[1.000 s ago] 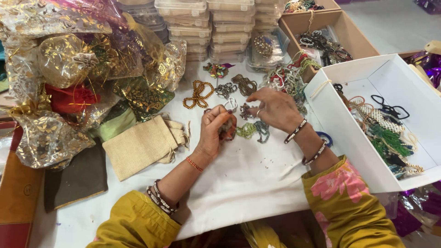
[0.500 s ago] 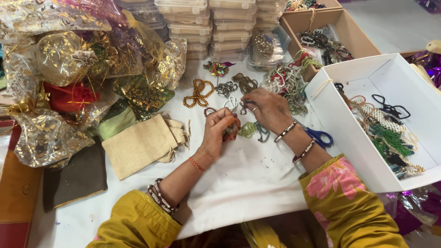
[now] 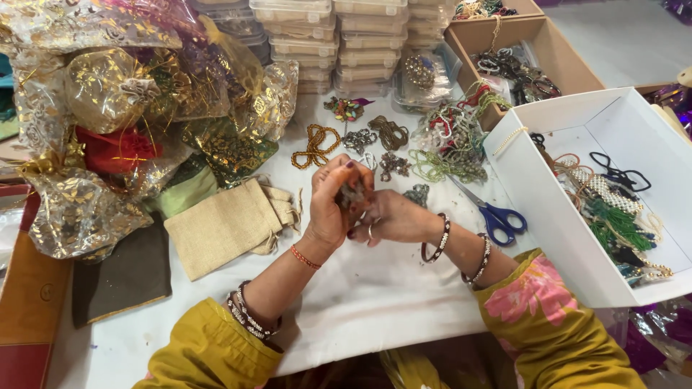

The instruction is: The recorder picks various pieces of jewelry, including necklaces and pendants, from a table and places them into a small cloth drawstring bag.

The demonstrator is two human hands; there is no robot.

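My left hand (image 3: 333, 205) and my right hand (image 3: 389, 216) meet above the white cloth (image 3: 375, 302), both pinching one small dark metal jewellery piece (image 3: 353, 193) held between the fingertips. The piece is mostly hidden by my fingers. Loose ornaments lie just beyond the hands: a brown bead necklace (image 3: 315, 145), a dark metal piece (image 3: 393, 166) and a greenish piece (image 3: 418, 194). Blue-handled scissors (image 3: 497, 215) lie to the right of my right wrist.
A beige cloth pouch (image 3: 227, 227) lies to the left, beside a heap of gold-patterned gift bags (image 3: 130, 108). Stacked clear plastic boxes (image 3: 339, 36) stand at the back. A white box (image 3: 577, 209) of beads and cords sits right; a cardboard box (image 3: 537, 36) lies behind it.
My right hand has drawn back from the loose ornaments on the table and joined my left hand. Both now grip the small piece, raised slightly nearer to me.
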